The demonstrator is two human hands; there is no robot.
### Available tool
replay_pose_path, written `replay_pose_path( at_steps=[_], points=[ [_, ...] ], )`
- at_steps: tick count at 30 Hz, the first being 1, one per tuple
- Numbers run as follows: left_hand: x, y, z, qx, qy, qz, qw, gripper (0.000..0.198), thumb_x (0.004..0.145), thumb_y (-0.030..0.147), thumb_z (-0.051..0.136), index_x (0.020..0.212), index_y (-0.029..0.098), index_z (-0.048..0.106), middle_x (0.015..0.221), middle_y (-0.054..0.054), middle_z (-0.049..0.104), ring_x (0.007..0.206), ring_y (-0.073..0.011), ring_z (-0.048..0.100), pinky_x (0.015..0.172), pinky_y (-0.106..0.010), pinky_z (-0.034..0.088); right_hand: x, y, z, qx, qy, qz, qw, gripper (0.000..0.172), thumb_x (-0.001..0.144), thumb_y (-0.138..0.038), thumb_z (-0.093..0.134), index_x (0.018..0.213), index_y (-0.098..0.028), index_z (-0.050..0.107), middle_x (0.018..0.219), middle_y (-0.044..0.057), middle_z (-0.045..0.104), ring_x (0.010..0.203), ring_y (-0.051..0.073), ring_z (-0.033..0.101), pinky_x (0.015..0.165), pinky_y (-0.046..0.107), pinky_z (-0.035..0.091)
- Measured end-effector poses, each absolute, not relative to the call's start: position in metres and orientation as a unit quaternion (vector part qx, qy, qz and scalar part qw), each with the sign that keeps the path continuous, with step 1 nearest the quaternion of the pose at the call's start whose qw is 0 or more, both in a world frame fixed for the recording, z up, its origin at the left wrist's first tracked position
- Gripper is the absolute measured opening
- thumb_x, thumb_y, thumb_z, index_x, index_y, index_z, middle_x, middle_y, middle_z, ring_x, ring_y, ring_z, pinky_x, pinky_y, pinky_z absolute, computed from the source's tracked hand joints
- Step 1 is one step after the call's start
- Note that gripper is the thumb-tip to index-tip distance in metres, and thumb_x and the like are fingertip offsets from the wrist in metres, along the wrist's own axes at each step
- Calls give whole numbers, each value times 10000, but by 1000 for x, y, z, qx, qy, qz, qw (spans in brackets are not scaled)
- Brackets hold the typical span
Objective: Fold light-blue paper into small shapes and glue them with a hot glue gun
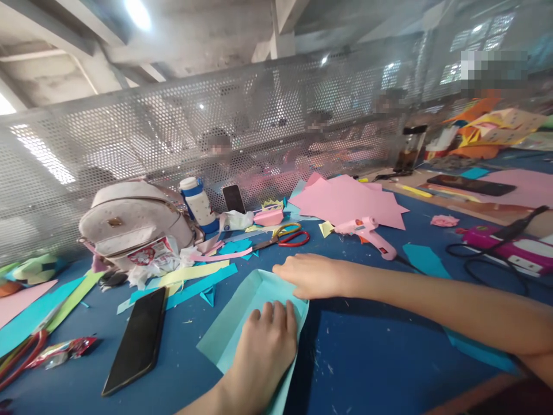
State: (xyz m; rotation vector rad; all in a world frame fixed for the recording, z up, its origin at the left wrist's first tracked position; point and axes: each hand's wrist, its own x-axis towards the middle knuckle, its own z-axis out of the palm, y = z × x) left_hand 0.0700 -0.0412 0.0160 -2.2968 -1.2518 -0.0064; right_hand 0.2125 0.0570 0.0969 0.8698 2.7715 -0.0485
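Observation:
A light teal sheet of paper [242, 314] lies on the blue table [367, 357], folded over at its left and far edges. My left hand [264, 346] rests flat on the near part of the sheet, fingers together and stretched forward. My right hand [311, 275] comes in from the right and presses flat on the sheet's far right corner. Neither hand grips anything.
A black phone [138, 340] lies left of the sheet. Behind are red-handled scissors [287, 236], a pink glue gun [369, 233], pink paper sheets [345, 202], a beige bag [133, 222], a bottle [197, 202] and paper scraps. A perforated metal screen [259, 132] backs the table.

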Motion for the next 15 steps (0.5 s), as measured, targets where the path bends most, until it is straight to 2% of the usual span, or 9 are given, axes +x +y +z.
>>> replay_pose_path(
  at_steps=[3,5,11,15],
  points=[
    [77,-40,25,-876,-416,-25,243,159,826,65,574,921,166,652,778,-33,619,671,-188,608,459,-285,430,212,56,99,306,943,-20,128,281,785,-101,622,1066,-84,608,988,141,690,843,246,670,499,272,249],
    [78,-37,26,-886,-399,-41,232,125,823,68,573,802,183,616,771,-28,611,664,-192,589,444,-300,393,212,55,100,309,941,-22,133,291,798,-110,631,1087,-88,605,1004,141,688,844,241,669,509,266,265],
    [72,-27,25,-902,-369,-70,212,151,837,51,539,770,182,572,718,-17,584,636,-185,547,467,-319,362,211,56,99,307,942,-19,135,283,806,-143,651,1081,-96,609,1004,142,692,847,261,682,493,273,246],
    [70,-24,28,-908,-363,-81,193,192,899,67,489,772,182,575,720,-15,596,640,-178,569,505,-316,412,211,57,98,305,941,-13,143,244,817,-148,633,1056,-101,620,978,140,700,834,265,692,483,275,240]
  ],
)
